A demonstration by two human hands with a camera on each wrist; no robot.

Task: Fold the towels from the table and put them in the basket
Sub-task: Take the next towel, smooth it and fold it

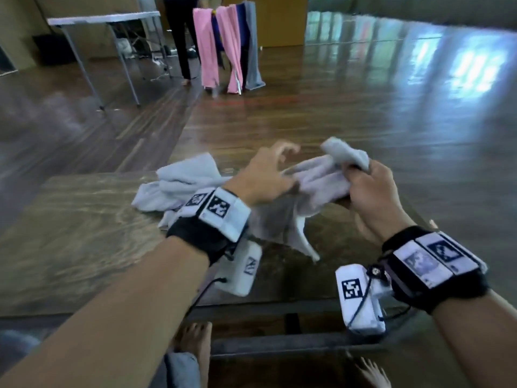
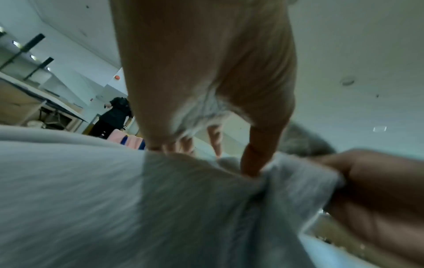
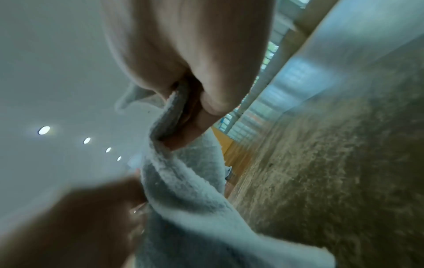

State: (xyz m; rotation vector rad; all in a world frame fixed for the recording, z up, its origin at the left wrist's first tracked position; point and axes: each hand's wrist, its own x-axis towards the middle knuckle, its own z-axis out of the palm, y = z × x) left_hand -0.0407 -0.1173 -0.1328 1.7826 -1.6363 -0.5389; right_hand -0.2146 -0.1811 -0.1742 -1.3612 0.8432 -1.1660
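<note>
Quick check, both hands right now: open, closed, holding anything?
Left hand: fingers spread and loosely bent, thumb pressing on the white towel; no clear grip.
Right hand: closed, pinching a bunched end of the same towel.

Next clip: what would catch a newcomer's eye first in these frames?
Two bare hands working a pale grey towel above the wooden table: the right hand pinches a raised corner, the left hand reaches into the cloth with fingers spread. More pale towels lie heaped behind the left wrist. Beyond, pink cloths hang on a rack.
</note>
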